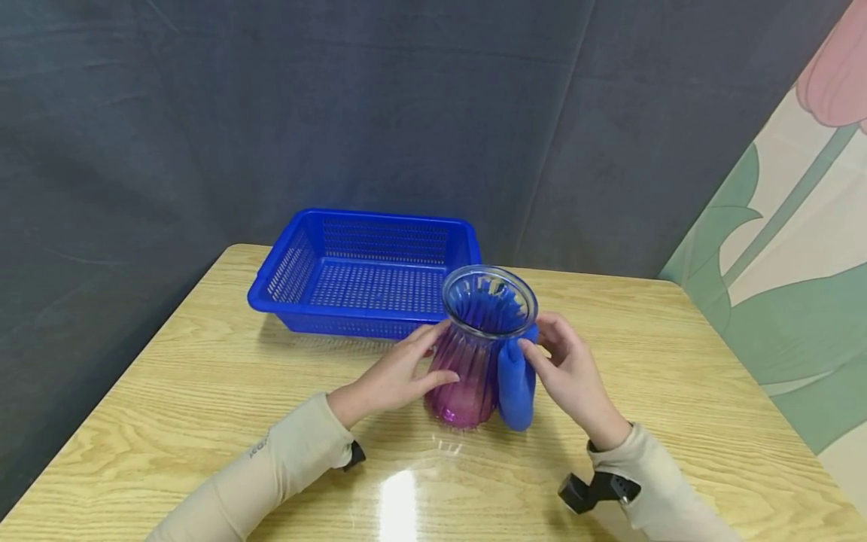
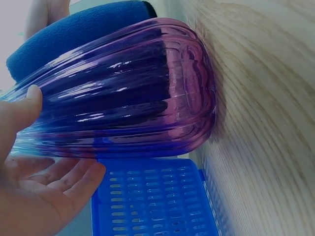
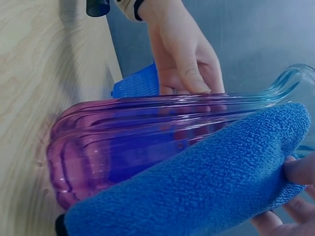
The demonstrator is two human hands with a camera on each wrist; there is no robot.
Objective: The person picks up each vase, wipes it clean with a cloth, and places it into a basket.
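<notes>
A ribbed glass vase [image 1: 467, 369], pink at the base and blue toward its flared clear rim, stands upright on the table. My left hand [image 1: 406, 373] holds its left side, thumb across the front and fingers behind. Against the vase's right side hangs a folded blue terry cloth [image 1: 516, 384]. My right hand [image 1: 569, 369] pinches the top of this cloth just under the rim, thumb in front. In the right wrist view, the cloth [image 3: 197, 182] lies along the glass, with a dark edge at its lower end.
Behind the vase and to its left sits a blue perforated plastic basket [image 1: 369, 312], its near right corner hidden by the vase. The wooden table [image 1: 217, 421] ends at a dark curtain [image 1: 339, 113]. A wall with painted flowers [image 1: 779, 248] rises on the right.
</notes>
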